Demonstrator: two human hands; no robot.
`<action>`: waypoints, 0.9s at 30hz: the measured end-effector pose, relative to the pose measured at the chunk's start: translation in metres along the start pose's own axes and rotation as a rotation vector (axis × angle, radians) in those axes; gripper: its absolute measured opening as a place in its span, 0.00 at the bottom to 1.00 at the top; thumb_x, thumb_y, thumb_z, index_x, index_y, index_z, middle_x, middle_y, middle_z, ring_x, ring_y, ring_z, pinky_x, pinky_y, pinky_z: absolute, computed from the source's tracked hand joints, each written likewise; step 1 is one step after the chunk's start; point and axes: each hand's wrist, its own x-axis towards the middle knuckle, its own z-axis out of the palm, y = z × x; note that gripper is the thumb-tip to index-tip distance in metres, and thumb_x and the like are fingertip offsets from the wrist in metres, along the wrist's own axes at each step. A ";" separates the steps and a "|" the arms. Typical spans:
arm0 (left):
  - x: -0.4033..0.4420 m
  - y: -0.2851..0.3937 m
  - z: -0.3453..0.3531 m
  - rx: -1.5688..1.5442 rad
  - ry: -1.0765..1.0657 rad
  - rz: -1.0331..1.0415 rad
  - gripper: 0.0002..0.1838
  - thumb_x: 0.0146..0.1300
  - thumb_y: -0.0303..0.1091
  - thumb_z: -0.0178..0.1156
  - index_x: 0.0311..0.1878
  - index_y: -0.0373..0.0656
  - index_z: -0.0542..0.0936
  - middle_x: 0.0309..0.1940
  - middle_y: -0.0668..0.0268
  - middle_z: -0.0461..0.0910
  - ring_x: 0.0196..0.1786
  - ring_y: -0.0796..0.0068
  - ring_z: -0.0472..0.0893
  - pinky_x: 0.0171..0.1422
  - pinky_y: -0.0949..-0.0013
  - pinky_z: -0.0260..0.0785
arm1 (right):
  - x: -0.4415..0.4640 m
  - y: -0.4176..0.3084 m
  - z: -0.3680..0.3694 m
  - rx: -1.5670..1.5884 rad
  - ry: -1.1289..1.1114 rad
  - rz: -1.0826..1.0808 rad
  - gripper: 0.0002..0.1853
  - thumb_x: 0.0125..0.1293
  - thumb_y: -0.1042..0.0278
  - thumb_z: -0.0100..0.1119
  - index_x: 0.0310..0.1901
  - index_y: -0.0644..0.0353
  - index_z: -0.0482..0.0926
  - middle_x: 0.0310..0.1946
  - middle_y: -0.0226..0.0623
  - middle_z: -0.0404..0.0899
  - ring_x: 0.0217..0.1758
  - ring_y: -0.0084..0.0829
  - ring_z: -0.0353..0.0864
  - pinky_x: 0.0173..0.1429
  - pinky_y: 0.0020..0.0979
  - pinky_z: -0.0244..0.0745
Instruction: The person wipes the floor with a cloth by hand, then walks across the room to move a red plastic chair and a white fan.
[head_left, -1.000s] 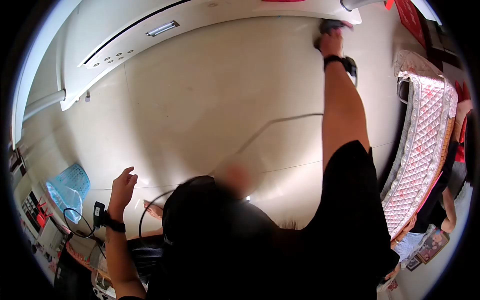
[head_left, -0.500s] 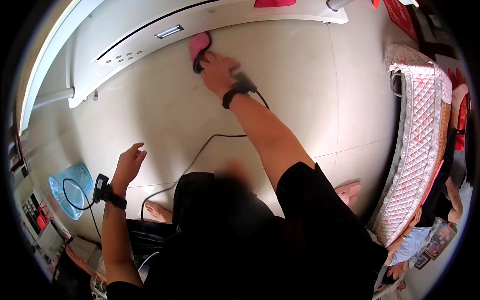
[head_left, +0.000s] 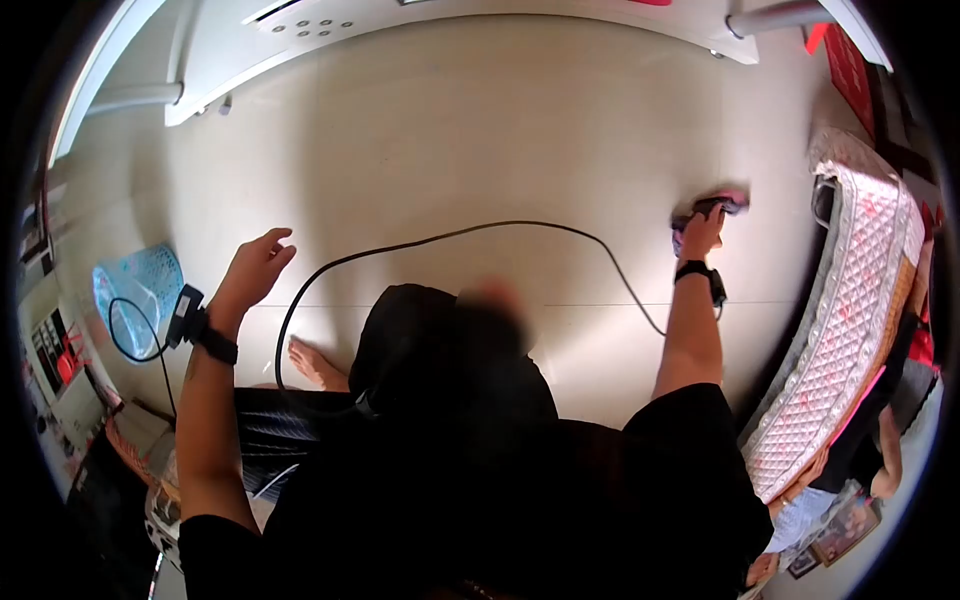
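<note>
Right hand (head_left: 703, 232) closed over blurred dark-and-pink thing (head_left: 722, 205), low by floor (head_left: 450, 130) — left hand (head_left: 258, 270) half open, holding nothing, near blue basket (head_left: 158, 275) — black cable (head_left: 505, 223) between.

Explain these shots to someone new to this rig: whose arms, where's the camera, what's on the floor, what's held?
No robot here: the arms are a person's, with black bands at the wrists. Every picture comes from one camera worn on the head, looking forward and down.

The right hand grips a dark and pink item, too blurred to name, at the floor. The left hand is open, holding nothing.

A blue basket stands on the floor at the left; a black cable loops across the view.
</note>
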 end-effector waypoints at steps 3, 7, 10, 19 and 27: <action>-0.001 0.004 -0.005 0.021 -0.012 0.006 0.21 0.71 0.40 0.58 0.61 0.38 0.77 0.39 0.49 0.86 0.42 0.53 0.85 0.49 0.59 0.77 | -0.016 -0.112 -0.005 -0.133 -0.130 -0.156 0.30 0.65 0.59 0.53 0.70 0.55 0.71 0.76 0.34 0.62 0.73 0.46 0.66 0.61 0.61 0.67; -0.009 0.015 -0.012 0.036 0.009 0.021 0.20 0.71 0.39 0.57 0.61 0.37 0.77 0.39 0.50 0.86 0.42 0.52 0.85 0.50 0.59 0.77 | -0.040 -0.310 -0.069 0.067 -0.114 -0.224 0.31 0.60 0.64 0.56 0.69 0.46 0.73 0.74 0.42 0.62 0.62 0.52 0.71 0.56 0.57 0.68; -0.016 0.009 -0.015 0.022 0.037 0.003 0.20 0.71 0.39 0.57 0.60 0.37 0.77 0.39 0.51 0.86 0.41 0.52 0.85 0.49 0.59 0.76 | -0.082 -0.420 -0.085 0.085 -0.176 -0.355 0.32 0.61 0.65 0.56 0.70 0.44 0.72 0.74 0.41 0.60 0.64 0.51 0.66 0.57 0.61 0.63; -0.033 -0.040 -0.021 -0.005 0.098 -0.039 0.20 0.71 0.40 0.59 0.60 0.39 0.78 0.37 0.52 0.86 0.40 0.57 0.86 0.48 0.62 0.77 | -0.175 -0.602 -0.048 0.925 -0.390 -0.907 0.32 0.61 0.66 0.56 0.70 0.49 0.71 0.72 0.41 0.66 0.68 0.49 0.64 0.68 0.58 0.59; 0.049 -0.138 -0.082 0.030 0.428 0.106 0.16 0.72 0.41 0.56 0.56 0.44 0.81 0.43 0.55 0.87 0.45 0.60 0.86 0.53 0.62 0.77 | -0.082 -0.524 -0.113 0.267 -0.369 -0.816 0.33 0.61 0.65 0.62 0.70 0.54 0.70 0.71 0.40 0.62 0.66 0.51 0.67 0.62 0.49 0.74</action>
